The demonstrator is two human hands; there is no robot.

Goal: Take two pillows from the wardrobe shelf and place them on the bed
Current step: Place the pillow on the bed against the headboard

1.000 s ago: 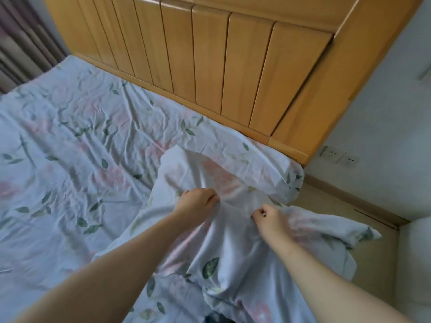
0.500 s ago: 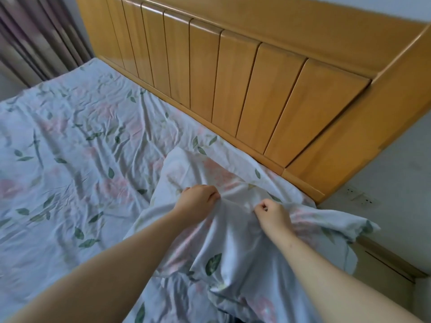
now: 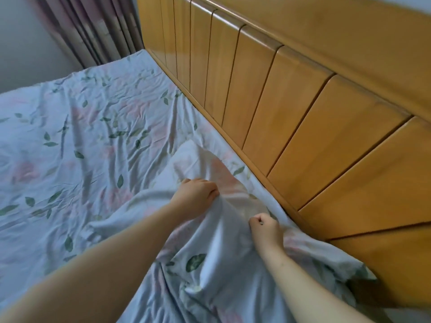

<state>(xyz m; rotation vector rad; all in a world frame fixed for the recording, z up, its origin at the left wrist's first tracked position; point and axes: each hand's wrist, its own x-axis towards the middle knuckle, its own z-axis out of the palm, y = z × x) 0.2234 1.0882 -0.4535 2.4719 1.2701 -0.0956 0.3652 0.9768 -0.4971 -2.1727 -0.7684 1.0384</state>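
A pale blue sheet [image 3: 88,141] printed with pink flowers and green leaves covers the bed and is crumpled. Its near corner [image 3: 217,248] is folded back and bunched up beside the headboard. My left hand [image 3: 196,194] grips a fold of this bunched fabric with curled fingers. My right hand [image 3: 264,229] pinches the fabric a little to the right, close to the headboard's base. No pillow and no wardrobe shelf are in view.
A tall wooden slatted headboard [image 3: 291,108] runs along the right side of the bed. Mauve curtains [image 3: 93,31] hang at the far corner beside a pale wall [image 3: 25,43]. The sheet's loose edge [image 3: 345,264] hangs off the bed by the headboard.
The view has swung left and up the bed, so the socket and floor at the right are gone. Both hands keep hold of the bunched sheet and have shifted toward the headboard.
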